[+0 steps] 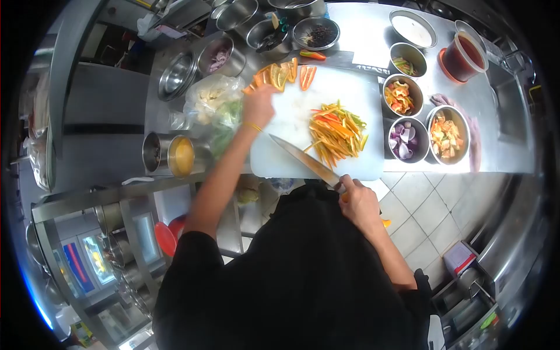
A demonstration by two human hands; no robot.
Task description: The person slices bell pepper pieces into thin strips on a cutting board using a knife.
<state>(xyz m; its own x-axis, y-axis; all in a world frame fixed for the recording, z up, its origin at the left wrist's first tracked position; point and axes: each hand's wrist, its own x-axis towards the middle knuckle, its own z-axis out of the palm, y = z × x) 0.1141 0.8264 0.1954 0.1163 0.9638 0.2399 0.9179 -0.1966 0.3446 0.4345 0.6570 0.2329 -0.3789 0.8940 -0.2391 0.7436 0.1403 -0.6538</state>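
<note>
My right hand (360, 204) is wrapped round the handle of a kitchen knife (306, 158). Its blade points up and left over the near part of the white cutting board (286, 116). At the board's far left corner, my left hand (258, 106) reaches to a row of orange bell pepper pieces (279, 74). Its fingers are blurred and partly hidden, so whether they grip a piece does not show. A pile of sliced pepper strips (337, 131), orange, yellow and green, lies right of centre on the board. Two orange pepper pieces (307, 77) rest apart from the row.
Right of the board stand metal bowls with red onion (403, 139), pepper trimmings (401, 97) and chopped orange-yellow pieces (446, 137). A second knife (350, 65) lies along the far edge. Plastic bags (214, 99) and a pot with yellow contents (182, 156) are at left.
</note>
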